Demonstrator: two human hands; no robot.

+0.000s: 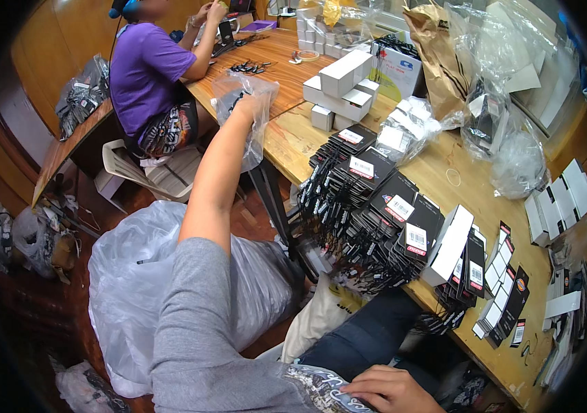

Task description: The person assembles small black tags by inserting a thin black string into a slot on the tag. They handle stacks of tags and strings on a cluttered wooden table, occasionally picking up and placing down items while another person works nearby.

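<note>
Left hand (244, 106) reaches to a clear, crumpled plastic bag (255, 146) draped over the worktop's (475, 208) front edge, far end; film obscures its grip, can't say. Right hand (395, 389) loosely bent against grey shirt (248, 382), apparently empty. Black rectangular corded card tags (373, 169) already stacked along front edge; bag's dark contents seemingly remain.

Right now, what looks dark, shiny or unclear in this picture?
Head view, rim: a round black border hides the corners; head view, upper right: crumpled clear plastic catches whitish highlights; head view, below the wooden table: deep shadow; head view, upper middle: how the left hand meets the clear bag is unclear.
</note>
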